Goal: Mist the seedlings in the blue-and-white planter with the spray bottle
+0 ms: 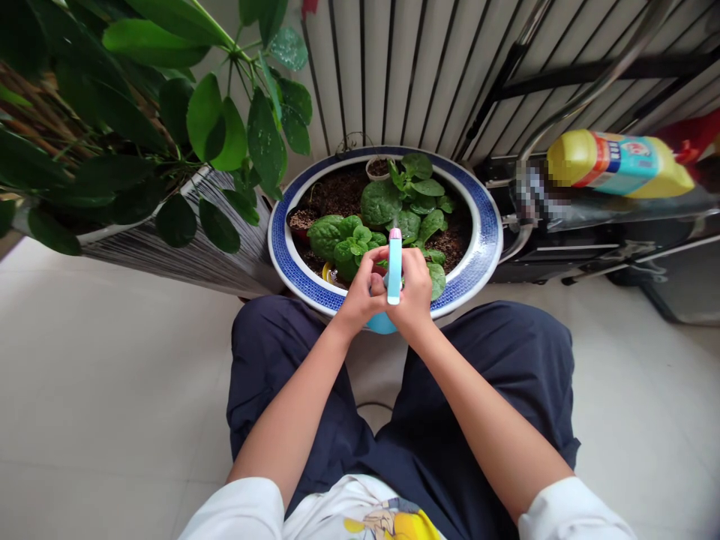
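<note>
Both of my hands are wrapped round a light blue spray bottle (394, 266) with a pink nozzle, held upright over the near rim of a big planter. My left hand (364, 289) grips it from the left, fingers curled in front of the trigger area. On the other side my right hand (415, 289) closes round the neck. The nozzle points away from me at leafy green plants (388, 202) growing in dark soil. Blue patterning covers the white rim of the round planter (488, 232). Most of the bottle's body is hidden beneath my hands.
A tall plant with glossy wet leaves (217, 120) leans in from the left out of a grey-white pot (191, 225). Behind the planter is a white slatted radiator (388, 67). At right, a yellow bottle (622, 163) lies on a folded metal-framed cart (574, 247).
</note>
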Available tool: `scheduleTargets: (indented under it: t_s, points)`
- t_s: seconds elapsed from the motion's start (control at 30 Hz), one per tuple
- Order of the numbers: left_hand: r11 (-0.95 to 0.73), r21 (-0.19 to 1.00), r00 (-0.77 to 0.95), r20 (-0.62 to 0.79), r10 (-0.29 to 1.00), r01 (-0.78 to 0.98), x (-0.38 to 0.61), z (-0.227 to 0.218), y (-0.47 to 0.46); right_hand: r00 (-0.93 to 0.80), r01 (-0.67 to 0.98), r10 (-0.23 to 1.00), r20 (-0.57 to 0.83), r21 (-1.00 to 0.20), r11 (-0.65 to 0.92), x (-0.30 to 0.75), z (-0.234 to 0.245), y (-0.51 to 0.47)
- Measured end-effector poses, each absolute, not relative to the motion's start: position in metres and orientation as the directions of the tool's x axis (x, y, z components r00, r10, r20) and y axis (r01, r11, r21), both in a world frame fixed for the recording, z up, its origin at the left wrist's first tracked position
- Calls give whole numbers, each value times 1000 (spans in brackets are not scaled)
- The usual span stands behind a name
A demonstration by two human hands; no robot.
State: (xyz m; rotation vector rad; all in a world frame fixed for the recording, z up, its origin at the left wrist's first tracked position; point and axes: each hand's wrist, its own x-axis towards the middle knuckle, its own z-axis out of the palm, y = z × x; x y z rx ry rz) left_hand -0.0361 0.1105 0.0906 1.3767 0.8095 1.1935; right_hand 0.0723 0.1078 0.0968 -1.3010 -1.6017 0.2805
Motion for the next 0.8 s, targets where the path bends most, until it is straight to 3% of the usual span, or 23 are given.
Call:
scheduleTargets:
  t_s: [0.43,0.8]
  points:
    - [-205,969,127,222,967,-135,-32,82,109,122,651,822,556,-670,357,72,96,104]
    - [-255,963,225,269,936,-91,-34,79,111,95,584,843,530,-715,383,72,97,107]
